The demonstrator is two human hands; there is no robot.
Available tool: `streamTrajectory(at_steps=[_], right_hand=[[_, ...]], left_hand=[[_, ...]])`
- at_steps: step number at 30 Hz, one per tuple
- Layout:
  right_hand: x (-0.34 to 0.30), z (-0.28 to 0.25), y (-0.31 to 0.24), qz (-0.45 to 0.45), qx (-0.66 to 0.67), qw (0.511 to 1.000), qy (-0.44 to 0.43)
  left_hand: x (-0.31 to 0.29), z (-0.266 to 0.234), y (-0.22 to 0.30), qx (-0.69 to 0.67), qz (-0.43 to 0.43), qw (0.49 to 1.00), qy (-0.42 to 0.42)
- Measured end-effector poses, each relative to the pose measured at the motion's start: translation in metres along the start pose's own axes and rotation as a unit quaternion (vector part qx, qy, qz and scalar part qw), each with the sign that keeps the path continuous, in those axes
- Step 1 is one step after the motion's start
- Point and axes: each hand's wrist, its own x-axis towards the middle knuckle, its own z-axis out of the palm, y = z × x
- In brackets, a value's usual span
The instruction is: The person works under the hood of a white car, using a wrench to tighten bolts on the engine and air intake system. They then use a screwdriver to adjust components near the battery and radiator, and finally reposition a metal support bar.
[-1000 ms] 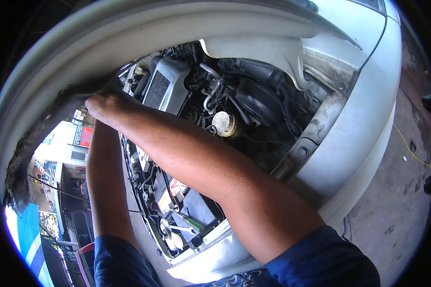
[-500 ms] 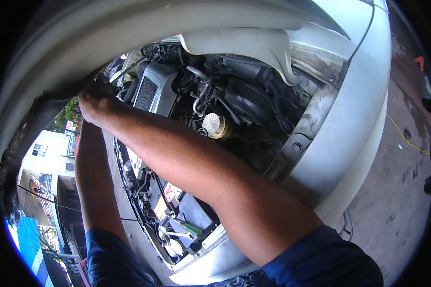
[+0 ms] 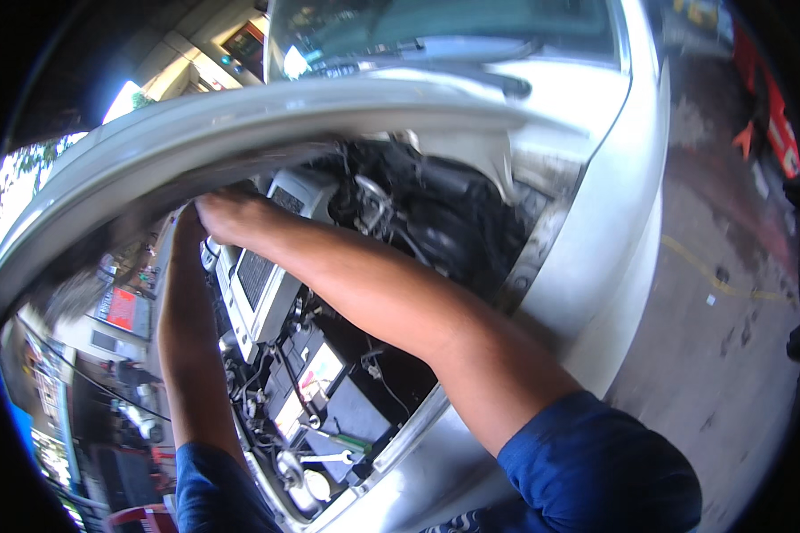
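Observation:
Both my arms reach up and away under the raised edge of a silver car hood (image 3: 356,102). My right hand (image 3: 229,216) is bent at the wrist just below that edge, its fingers hidden. Beside it, my left hand is mostly hidden at the top of my left forearm (image 3: 189,311). What either hand holds, if anything, does not show. Nearest below my right hand lies a grey engine cover with a dark grille (image 3: 256,275). Closer to me sits a battery (image 3: 356,400), with a combination wrench (image 3: 329,457) and a green-handled tool (image 3: 348,441) by its near edge.
Dark hoses and metal pipes (image 3: 373,204) fill the engine bay beyond my right forearm. The silver fender (image 3: 587,266) runs along the right, with the windshield (image 3: 444,31) behind the hood. Concrete floor (image 3: 684,355) and a red object (image 3: 773,115) lie farther right.
My view has tilted up and shifted, so the hood's top side and the windshield now show. My hands stay close together under the hood edge. My right forearm now hides the round pale-topped part.

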Motion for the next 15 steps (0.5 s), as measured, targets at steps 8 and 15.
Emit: streamTrajectory(at_steps=[8,15], right_hand=[[-0.079,-0.105,-0.026,0.13,-0.153,0.946,-0.256],[-0.137,-0.113,-0.03,0.274,-0.252,0.884,-0.283]], left_hand=[[0.02,0.02,-0.056,-0.041,-0.041,0.998,-0.021],[0.014,0.012,-0.041,0.092,-0.016,0.994,-0.051]])
